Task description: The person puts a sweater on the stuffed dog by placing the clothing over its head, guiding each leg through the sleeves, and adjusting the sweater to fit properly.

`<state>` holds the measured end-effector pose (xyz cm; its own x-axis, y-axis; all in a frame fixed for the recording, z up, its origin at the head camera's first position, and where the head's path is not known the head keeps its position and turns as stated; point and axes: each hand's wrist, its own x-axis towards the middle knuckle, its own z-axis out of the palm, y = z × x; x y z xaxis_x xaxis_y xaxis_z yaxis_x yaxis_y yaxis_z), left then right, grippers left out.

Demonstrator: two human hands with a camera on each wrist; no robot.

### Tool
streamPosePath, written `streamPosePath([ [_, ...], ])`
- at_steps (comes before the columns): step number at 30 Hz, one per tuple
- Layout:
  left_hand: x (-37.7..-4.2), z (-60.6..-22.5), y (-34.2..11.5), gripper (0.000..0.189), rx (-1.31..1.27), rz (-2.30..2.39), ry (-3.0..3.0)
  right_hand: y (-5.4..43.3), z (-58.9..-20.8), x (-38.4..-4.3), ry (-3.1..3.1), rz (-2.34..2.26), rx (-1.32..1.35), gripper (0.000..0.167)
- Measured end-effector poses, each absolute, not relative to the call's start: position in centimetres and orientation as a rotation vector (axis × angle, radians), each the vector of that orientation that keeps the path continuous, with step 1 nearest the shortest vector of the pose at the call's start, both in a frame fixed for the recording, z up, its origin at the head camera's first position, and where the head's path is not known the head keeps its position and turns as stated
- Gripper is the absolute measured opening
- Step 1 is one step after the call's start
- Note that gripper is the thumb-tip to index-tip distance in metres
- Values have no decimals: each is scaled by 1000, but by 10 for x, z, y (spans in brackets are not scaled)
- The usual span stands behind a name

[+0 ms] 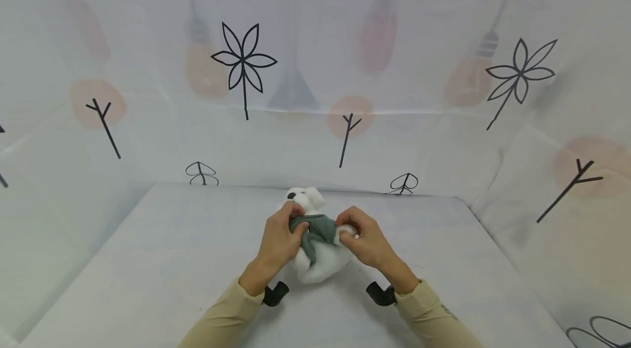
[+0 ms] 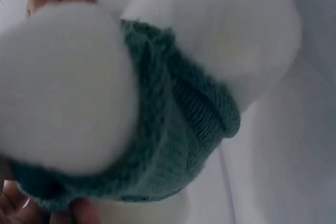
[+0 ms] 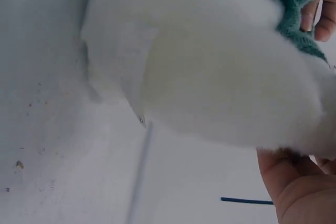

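A white plush animal (image 1: 322,266) with a dark nose and a floppy ear leans back on the white tabletop, wearing a green knitted sweater (image 1: 320,227). My left hand (image 1: 283,233) pinches the sweater's edge near the neck, at the toy's left side in the head view. In the left wrist view, those fingertips (image 2: 86,211) press against the green knit (image 2: 168,145). On the other side, my right hand (image 1: 367,238) grips the toy's white paw (image 1: 345,233) beside the sleeve's end. The right wrist view shows the white furry body (image 3: 210,87) and a white tag (image 3: 137,72).
The pale tabletop (image 1: 172,260) spreads around the toy. White curtains (image 1: 296,145) printed with black leaves and twigs enclose the back and sides. Black wrist-worn pieces (image 1: 380,294) show beneath both wrists. Small dark specks (image 3: 20,164) lie on the surface.
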<state>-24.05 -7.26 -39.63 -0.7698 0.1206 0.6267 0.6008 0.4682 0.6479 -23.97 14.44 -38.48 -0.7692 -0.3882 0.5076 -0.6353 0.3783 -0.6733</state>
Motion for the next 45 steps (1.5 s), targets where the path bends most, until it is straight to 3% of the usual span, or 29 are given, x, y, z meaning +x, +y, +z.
streamPosePath([
  [10,-240,-387,-84,14,-883,-1550,-2399,161,-385,-251,-2585,1238,1011,49],
  [17,-240,-384,-91,25,-1023,-1511,-2483,161,-387,-254,-2586,1290,1025,20],
  [30,-242,-392,-89,11,-905,-1349,-2514,159,-387,-250,-2603,1312,904,8],
  [38,-246,-394,-86,19,-889,-1345,-2189,157,-395,-254,-2381,1304,989,6],
  [45,-251,-401,-86,20,-955,-1119,-2206,152,-409,-262,-2282,1040,1098,21],
])
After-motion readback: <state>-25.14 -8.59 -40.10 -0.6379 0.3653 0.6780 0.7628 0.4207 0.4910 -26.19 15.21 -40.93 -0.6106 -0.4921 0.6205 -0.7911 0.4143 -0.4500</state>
